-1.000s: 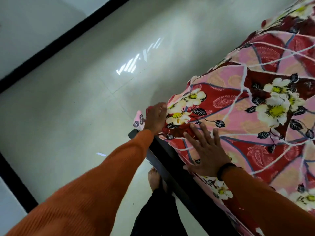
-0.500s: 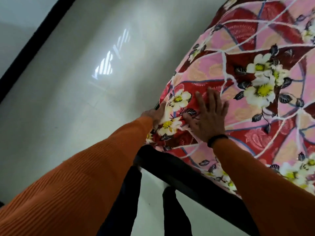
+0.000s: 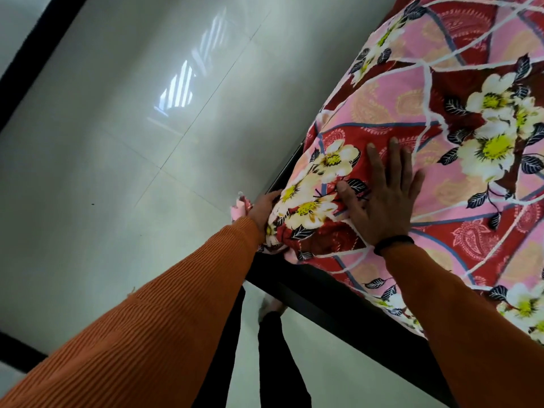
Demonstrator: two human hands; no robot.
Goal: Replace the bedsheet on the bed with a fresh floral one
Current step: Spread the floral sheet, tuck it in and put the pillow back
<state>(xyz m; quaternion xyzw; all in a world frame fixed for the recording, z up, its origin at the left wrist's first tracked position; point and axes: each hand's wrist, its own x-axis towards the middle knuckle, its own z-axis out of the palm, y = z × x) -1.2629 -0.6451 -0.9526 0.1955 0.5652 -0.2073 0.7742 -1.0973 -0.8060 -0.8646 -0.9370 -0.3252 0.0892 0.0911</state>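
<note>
Both hands were working the same corner of the bed, and there was only the head view to go on. That view looked down at the sheet, a red and pink floral one, already spread over the mattress and reaching down to the black frame. The right hand lay flat on top near the corner, fingers straight and spread, pressing the fabric down. The left hand was down at the side of the corner, against the bunched edge, with its fingers mostly hidden behind the fabric, so I couldn't tell if it was gripping the cloth or just pushing it in. A small scrap of pink cloth poked out just past that hand. Orange sleeves on both arms, a dark band on the right wrist, pale shiny floor below. My read: the fresh sheet was on and this was the corner tuck, late in the job. Next move probably calls for shoving the loose bunch under the mattress while the flat hand keeps the top from sliding, then smoothing out toward the side.
</note>
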